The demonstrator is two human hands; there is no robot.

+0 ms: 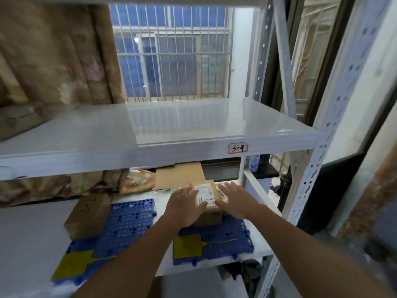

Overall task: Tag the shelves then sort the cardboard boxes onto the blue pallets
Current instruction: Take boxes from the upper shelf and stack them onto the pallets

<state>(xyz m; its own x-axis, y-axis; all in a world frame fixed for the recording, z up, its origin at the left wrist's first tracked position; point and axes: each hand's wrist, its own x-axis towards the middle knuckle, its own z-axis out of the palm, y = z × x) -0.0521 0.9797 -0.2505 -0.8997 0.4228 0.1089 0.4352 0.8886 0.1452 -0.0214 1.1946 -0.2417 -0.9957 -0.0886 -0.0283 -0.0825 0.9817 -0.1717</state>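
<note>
Evidently both sets of fingers lie spread and flat, not curled; left hand (184, 208) and right hand (234, 201) press either side of the cardboard box (208, 201) marked 4-4, steadying it on the right blue pallet (227, 239), probably squaring it there; shelf label (237, 148) above reads 3-4.

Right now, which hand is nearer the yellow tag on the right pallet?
Left. The left hand is just above the yellow tag; the right hand sits farther up, across the box.
</note>
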